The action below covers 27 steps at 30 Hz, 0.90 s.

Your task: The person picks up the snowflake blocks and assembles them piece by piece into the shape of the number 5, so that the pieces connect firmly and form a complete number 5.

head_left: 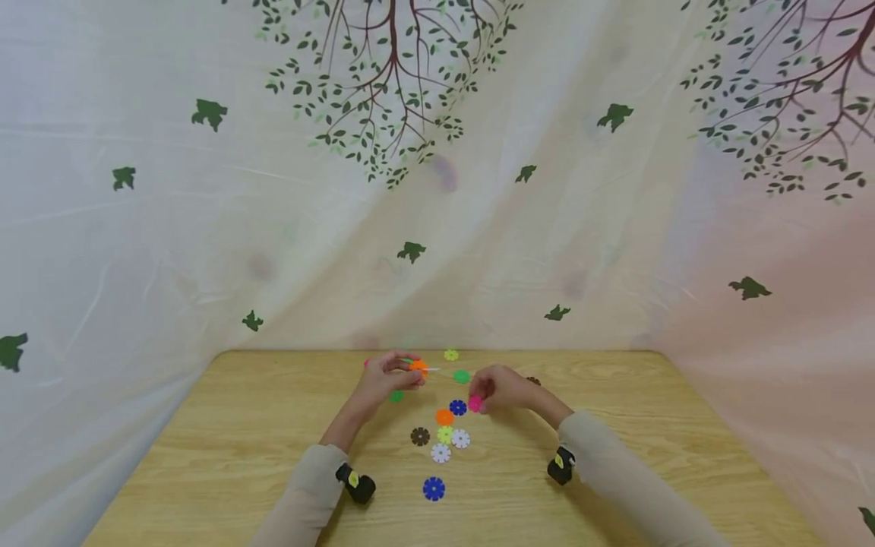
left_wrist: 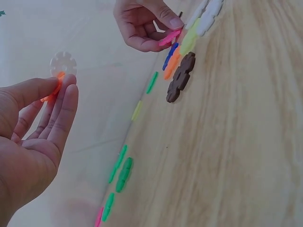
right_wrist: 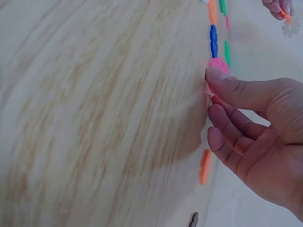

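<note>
My left hand [head_left: 383, 382] is raised over the far part of the table, pinching an orange notched plastic disc [left_wrist: 60, 85] between thumb and fingers. A white notched disc [left_wrist: 63, 64] is joined to the orange one and sticks out past the fingertips. Close over the tabletop, my right hand [head_left: 504, 387] pinches a pink notched disc [head_left: 475, 403] between thumb and fingertips. Just left of the pink disc lies a blue disc [head_left: 458, 408], with an orange disc [head_left: 444, 417] beside it.
Nearer me on the wooden table [head_left: 615, 486] lie a brown disc [head_left: 420, 436], a yellow disc [head_left: 445, 434], two white discs [head_left: 440, 453] and another blue disc [head_left: 434, 488]. Green discs [head_left: 461, 377] lie farther back. A printed cloth [head_left: 478, 304] hangs behind the far edge.
</note>
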Available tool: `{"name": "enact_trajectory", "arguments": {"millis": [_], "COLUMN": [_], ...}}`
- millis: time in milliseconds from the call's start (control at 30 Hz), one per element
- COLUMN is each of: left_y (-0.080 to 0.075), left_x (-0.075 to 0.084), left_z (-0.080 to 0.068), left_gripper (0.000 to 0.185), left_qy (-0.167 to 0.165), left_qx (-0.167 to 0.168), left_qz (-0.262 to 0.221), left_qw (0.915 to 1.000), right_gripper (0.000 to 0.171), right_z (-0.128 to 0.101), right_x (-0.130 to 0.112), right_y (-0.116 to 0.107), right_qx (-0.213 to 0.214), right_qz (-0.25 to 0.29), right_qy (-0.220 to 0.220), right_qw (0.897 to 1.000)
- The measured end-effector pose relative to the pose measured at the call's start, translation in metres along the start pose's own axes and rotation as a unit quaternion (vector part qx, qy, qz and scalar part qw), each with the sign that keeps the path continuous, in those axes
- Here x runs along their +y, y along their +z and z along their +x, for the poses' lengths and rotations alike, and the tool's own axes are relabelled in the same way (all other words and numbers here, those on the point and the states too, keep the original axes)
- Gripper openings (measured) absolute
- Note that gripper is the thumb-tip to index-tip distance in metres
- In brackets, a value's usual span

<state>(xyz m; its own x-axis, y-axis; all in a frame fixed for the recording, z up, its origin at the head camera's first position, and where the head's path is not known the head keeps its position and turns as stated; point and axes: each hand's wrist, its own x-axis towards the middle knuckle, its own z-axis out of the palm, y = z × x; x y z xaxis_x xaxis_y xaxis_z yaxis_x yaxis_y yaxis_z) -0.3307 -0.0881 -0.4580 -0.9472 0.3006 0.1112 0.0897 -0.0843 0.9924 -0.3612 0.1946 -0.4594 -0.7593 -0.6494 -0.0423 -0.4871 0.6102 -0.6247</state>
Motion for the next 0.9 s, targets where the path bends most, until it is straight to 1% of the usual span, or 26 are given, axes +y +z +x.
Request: {"name": "enact_trajectory", "arguments": {"millis": [100,200,267,333,400,500,600,700,800,900], "left_y": [-0.002,-0.004,-0.005,-0.006,-0.006,-0.007,-0.006,-0.006,-0.005,-0.004], "left_x": [0.000,0.004,0.005,0.006,0.007,0.008,0.007,0.007,0.007,0.007], "left_z": [0.002,0.003,0.004,0.005,0.006,0.007,0.008,0.009,0.010,0.011], "left_gripper": [0.040,0.038,0.036,0.035,0.033,0.031,0.030,0.029,0.029,0.028], "left_qy": [0.007,0.017,0.022,0.027,0.029,0.034,0.037,0.041,0.045,0.048], "left_qx": [0.000,0.000,0.000,0.001,0.001,-0.002,-0.005,-0.005,-0.008,-0.009], "left_qz": [0.002,0.001,-0.005,-0.007,-0.010,-0.007,-0.001,0.004,0.005,0.007], "left_qw": [1.0000,0.9999,0.9997,0.9996,0.9995,0.9994,0.9993,0.9991,0.9990,0.9988], "right_gripper": [0.024,0.020,0.018,0.018,0.019,0.022,0.025,0.028,0.028,0.026], "right_z": [0.000,0.001,0.002,0.004,0.004,0.004,0.005,0.005,0.003,0.003], "right_x": [0.000,0.001,0.002,0.003,0.003,0.000,-0.008,-0.024,-0.042,-0.055], "right_y": [-0.001,-0.003,-0.004,-0.005,-0.008,-0.013,-0.018,-0.022,-0.024,-0.023], "right_qx": [0.006,0.016,0.030,0.054,0.088,0.133,0.161,0.181,0.205,0.237], "right_qz": [0.016,0.027,0.035,0.042,0.057,0.096,0.144,0.178,0.209,0.234], "right_qy": [0.006,-0.013,-0.021,-0.023,-0.020,-0.018,-0.011,-0.005,-0.009,-0.015], "right_qw": [1.000,0.999,0.999,0.997,0.994,0.986,0.976,0.967,0.956,0.943]}}
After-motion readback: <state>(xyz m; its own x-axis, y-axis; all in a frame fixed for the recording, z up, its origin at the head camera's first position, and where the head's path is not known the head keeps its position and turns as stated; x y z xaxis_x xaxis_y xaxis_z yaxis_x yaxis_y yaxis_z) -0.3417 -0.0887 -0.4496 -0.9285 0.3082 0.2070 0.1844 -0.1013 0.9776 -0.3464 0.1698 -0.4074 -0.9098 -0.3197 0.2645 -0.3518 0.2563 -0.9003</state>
